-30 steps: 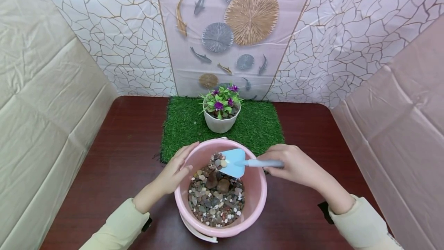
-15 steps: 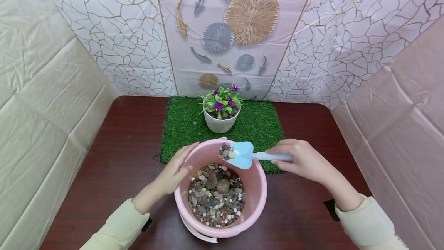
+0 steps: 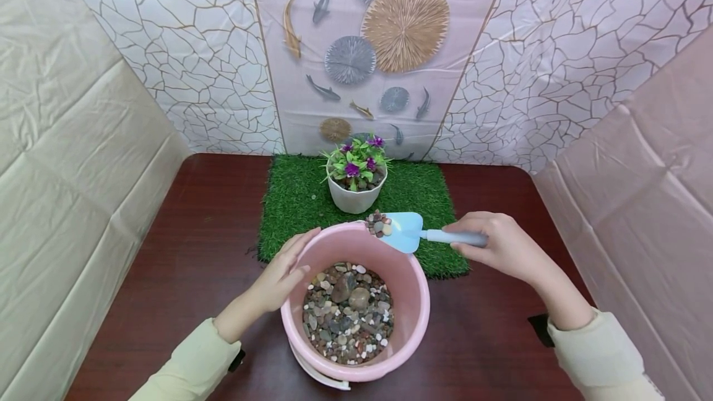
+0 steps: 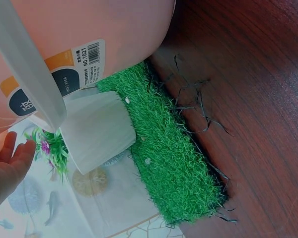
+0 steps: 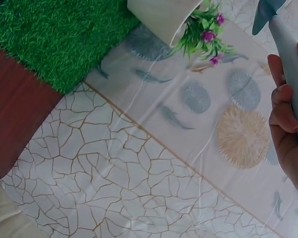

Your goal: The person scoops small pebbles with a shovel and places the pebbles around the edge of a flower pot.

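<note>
My right hand (image 3: 498, 243) grips the grey handle of a light blue trowel (image 3: 405, 231). Pebbles (image 3: 380, 226) lie heaped at the blade's tip, which overlaps the far rim of a pink bucket (image 3: 420, 333) in the head view. Thumb inside and fingers outside, my left hand (image 3: 275, 277) holds the bucket's left rim. More pebbles (image 3: 345, 327), two larger stones among them, cover the bucket's floor. Just beyond stands a white flowerpot (image 3: 356, 198) with a purple-flowered plant. The right wrist view shows fingers (image 5: 285, 111) wrapped round the trowel handle.
The flowerpot stands on a green artificial grass mat (image 3: 295, 197), which reaches to the bucket's far side. Around it is a dark red-brown table (image 3: 217, 215). A white bucket handle (image 3: 320, 376) hangs at the near side. Patterned cloth walls (image 3: 211, 67) enclose the table's back and sides.
My right hand has lifted the trowel with its pebbles from over the bucket's inside, moving right and away toward the far rim. The left hand and bucket have stayed put.
</note>
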Motion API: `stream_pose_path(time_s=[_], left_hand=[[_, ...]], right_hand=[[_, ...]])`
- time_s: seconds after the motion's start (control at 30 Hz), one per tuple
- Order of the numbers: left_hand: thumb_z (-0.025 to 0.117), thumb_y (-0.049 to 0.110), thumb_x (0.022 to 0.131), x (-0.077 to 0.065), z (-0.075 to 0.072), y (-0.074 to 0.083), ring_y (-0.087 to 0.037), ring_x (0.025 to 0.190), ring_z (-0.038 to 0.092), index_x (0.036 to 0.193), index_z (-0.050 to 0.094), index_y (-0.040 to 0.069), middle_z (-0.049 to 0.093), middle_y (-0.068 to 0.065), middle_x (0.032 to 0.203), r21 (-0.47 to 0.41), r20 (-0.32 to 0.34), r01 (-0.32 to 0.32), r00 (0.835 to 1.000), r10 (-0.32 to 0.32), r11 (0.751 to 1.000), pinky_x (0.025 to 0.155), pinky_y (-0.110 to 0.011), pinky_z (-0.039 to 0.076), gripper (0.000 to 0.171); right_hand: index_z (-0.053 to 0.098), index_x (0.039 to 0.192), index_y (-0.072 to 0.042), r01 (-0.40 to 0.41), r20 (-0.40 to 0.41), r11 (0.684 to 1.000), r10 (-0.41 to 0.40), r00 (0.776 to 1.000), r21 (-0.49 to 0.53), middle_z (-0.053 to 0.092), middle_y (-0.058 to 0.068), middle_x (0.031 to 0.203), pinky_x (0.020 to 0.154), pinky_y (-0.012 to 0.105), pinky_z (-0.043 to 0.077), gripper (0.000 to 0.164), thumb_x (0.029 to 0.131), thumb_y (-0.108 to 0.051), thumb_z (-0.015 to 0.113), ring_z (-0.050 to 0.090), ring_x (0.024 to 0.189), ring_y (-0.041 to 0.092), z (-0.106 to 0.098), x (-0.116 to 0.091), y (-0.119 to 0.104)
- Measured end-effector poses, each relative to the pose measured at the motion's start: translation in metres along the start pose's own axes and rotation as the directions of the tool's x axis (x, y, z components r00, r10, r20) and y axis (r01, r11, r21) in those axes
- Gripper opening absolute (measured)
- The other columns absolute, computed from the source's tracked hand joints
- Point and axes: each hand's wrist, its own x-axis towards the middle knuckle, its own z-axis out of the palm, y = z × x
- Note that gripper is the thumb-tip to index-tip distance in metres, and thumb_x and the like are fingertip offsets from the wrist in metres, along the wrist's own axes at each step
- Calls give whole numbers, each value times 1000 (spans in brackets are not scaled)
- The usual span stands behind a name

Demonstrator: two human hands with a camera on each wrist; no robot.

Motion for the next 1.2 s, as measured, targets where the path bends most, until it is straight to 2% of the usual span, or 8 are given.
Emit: stream_pose_path(time_s=[0.17,0.6,0.97,1.2], left_hand=[[47,-1,85,0,0,1,-36,124,44,143,33,-3,46,-23,135,-3,0,12,1000,-12,1000,102,-56,36,60],[46,-2,83,-1,-1,2,-34,125,44,144,33,-2,46,-21,136,-3,-1,28,1000,-28,1000,103,-55,36,63],[46,-2,84,-1,-2,1,-35,125,44,144,32,-2,45,-21,136,-2,1,29,1000,-29,1000,103,-55,36,62],[47,-2,84,-1,-1,1,-36,126,43,144,32,-3,45,-22,137,-9,8,39,999,-39,999,104,-56,35,61]], right_hand=[[74,95,-10,-37,-16,999,37,999,2,68,-8,80,54,15,40,26,71,1,75,47,63,-4,-2,2,4],[74,92,-6,-103,-22,994,103,994,-33,70,0,78,54,20,41,22,71,1,73,47,61,0,2,15,28],[73,97,-3,-209,48,978,209,977,-12,71,7,82,56,22,41,20,77,-1,69,51,63,8,6,38,46],[73,99,-2,-262,77,965,260,962,7,71,11,84,55,23,41,21,79,-3,68,50,61,11,10,45,56]])
